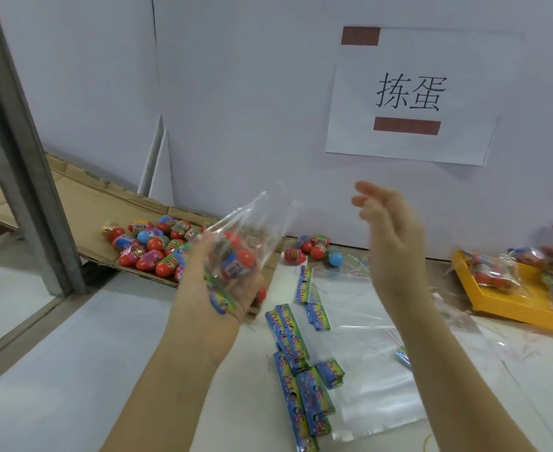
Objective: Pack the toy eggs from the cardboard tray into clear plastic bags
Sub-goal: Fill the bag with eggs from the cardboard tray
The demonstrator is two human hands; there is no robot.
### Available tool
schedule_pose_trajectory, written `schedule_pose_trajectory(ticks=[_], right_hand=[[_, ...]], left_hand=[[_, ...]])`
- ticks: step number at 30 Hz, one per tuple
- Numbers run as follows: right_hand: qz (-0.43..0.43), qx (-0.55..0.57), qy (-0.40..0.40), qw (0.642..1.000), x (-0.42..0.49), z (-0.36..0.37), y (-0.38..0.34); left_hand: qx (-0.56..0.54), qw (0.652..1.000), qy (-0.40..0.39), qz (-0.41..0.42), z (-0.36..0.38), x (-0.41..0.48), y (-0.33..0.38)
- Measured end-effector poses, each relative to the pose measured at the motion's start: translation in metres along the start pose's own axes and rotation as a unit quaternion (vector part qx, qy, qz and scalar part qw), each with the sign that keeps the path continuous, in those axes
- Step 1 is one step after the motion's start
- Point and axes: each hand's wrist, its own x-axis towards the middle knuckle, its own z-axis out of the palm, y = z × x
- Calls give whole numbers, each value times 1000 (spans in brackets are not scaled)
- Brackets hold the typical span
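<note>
White desk (73, 370) runs up to a white wall (236, 93) bearing a paper sign (412, 96). At centre frame the left hand (216, 288) cups the bottom of a clear bag (252, 223) with its fingers curled round it. The mouth points up, so the eggs (244, 259) inside stay put. A printed card (218, 298) is trapped under the same palm, probably ready for closing the bag. The right hand (392, 243) is raised beside it, relaxed and holding nothing, likely free to fetch another egg. Left of the bag, the cardboard tray (82, 203) seems to slope, gathering its unpacked eggs (151, 246) within reach. Loose eggs (314, 249) lie by the wall. Spare cards (301, 370) and flat bags (366, 370) wait at lower centre. Packed bags (493, 272) sit in a yellow tray (513, 308) at the right edge.
</note>
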Motion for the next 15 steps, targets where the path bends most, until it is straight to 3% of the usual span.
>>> schedule_pose_trajectory(ticks=[2,4,7,10,12,15], right_hand=[[15,-160,-130,978,-6,15,19],[23,-278,-310,909,-19,33,42],[18,-297,-400,867,-37,63,61],[7,-339,-389,857,-43,84,68],[12,-294,-322,900,-46,85,67],[106,-70,-131,983,-40,70,44]], left_hand=[[-35,999,23,31,-7,3,16],[-50,997,27,55,-12,3,28],[-67,996,23,62,-13,2,36],[-60,997,13,48,-10,1,32],[-43,998,4,34,-7,2,27],[-47,999,-10,24,-4,3,21]])
